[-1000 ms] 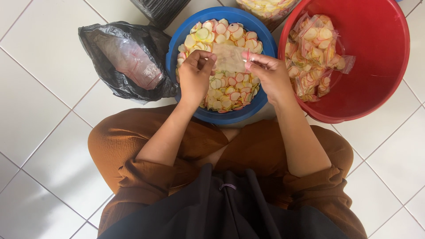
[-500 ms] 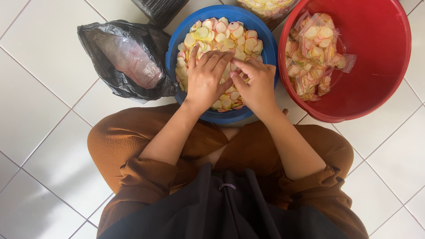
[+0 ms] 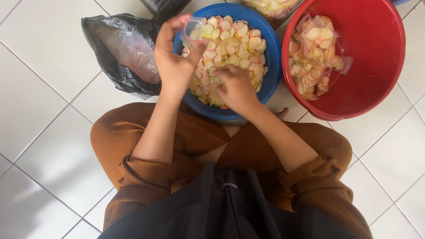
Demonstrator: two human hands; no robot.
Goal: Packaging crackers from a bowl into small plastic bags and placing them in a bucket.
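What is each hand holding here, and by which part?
Left hand holds a small clear bag by its top edge. Right hand digs into the chips; grip unclear.

Bright, even daylight; slight motion blur.

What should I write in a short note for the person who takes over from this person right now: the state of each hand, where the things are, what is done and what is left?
Left hand: raised over the blue basin, holding a small clear bag with a few crackers in it.
Right hand: down in the loose crackers in the blue basin, fingers closed on some.
Done: several filled bags lie in the red basin.
Left: the blue basin is nearly full of loose crackers; the bag in hand is mostly empty.
A black plastic bag with clear plastic inside lies on the floor to the left.
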